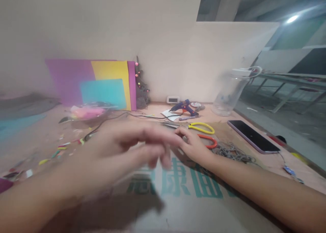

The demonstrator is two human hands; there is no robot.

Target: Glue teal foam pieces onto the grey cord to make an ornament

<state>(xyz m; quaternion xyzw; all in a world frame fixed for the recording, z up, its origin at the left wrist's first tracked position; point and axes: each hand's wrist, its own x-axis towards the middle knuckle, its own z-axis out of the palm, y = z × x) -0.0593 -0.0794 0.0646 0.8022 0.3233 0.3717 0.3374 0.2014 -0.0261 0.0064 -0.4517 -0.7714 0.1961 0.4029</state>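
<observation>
My left hand [122, 148] hovers, blurred by motion, above a cardboard sheet [188, 195] with teal printed characters. Its fingers are stretched out to the right and nothing shows in them. My right hand [193, 144] reaches in from the right, its fingers partly hidden behind the left hand's fingertips. It lies close to yellow-handled scissors [201, 127] and an orange handle [209, 141]. Whether it grips anything is unclear.
A phone [253, 136] lies at right by a clear plastic jar [229, 92]. A blue glue gun [184, 107] with its black cable stands at the back. Coloured sheets [102, 83] lean on the wall. Grey cord [233, 152] is piled by the scissors. Scraps litter the left side.
</observation>
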